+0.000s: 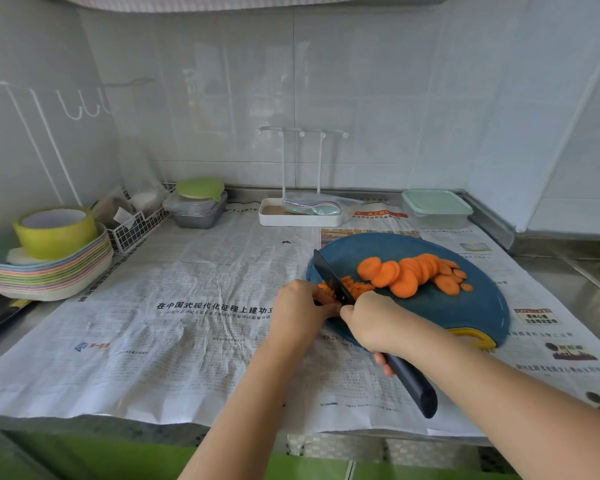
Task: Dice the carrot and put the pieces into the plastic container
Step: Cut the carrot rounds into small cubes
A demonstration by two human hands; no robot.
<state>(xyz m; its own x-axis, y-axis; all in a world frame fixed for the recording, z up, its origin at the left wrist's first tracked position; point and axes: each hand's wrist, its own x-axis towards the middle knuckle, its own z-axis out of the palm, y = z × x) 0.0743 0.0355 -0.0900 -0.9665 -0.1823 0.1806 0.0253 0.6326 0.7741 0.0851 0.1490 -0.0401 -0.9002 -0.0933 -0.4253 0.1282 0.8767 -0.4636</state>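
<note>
**Carrot goes under the knife on a blue board**

A row of flat, bright orange carrot rounds (409,275) lies overlapping across the middle of one round, smooth blue plastic cutting board (430,317). They overlap too much for an exact count, though there are well over a dozen. Just left of them sits one small heap of diced carrot bits (357,288), touching the one matte black knife (330,276), whose blade points far-left with its edge down on the board. The right hand (374,323) is clenched round the knife's long black handle. The left hand (298,306), fingers curled, holds a carrot piece (323,295) down at the board's left edge, against the blade. One clear rectangular plastic container with a mint-green lid (437,206) stands closed at the far right, well apart from the board. Creased printed newspaper (187,306) covers the counter. At far left, one stack of pastel ribbed plates (49,275) carries one yellow-green tape roll (58,232).
</note>
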